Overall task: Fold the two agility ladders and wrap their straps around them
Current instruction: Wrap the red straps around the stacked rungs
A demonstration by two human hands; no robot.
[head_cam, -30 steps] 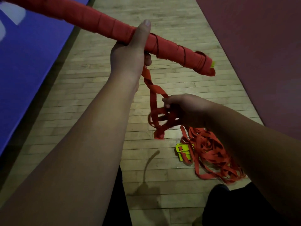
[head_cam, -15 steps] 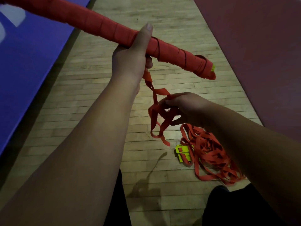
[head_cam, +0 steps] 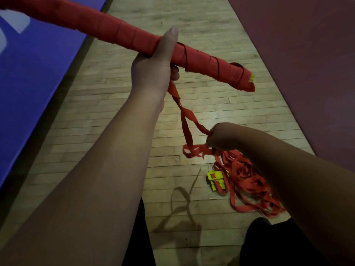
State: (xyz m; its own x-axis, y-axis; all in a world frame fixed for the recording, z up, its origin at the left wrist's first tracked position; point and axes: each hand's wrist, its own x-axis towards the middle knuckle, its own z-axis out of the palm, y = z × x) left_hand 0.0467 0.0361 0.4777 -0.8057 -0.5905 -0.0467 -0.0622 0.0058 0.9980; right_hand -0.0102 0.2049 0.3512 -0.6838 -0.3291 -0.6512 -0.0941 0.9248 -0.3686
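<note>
My left hand [head_cam: 153, 68] grips a long bundle of folded ladder [head_cam: 107, 28], wrapped in red strap, held slanting from upper left down to the right, thumb laid across its top. A yellow rung tip shows at its right end. From under that hand a loose red strap [head_cam: 185, 121] hangs twisted down to my right hand [head_cam: 222, 137], which grips it lower right, with a short loop sticking out to the left. The second ladder [head_cam: 247, 179] lies on the floor below as a tangled red strap heap with stacked yellow rungs [head_cam: 216, 179].
Pale wooden floorboards [head_cam: 115, 120] run ahead between a blue mat [head_cam: 32, 73] on the left and a dark red mat [head_cam: 307, 64] on the right. My dark-clothed legs show at the bottom edge.
My right hand has pulled the loose strap down and to the right, drawing it straighter between the hands. The bundle and my left hand have barely shifted.
</note>
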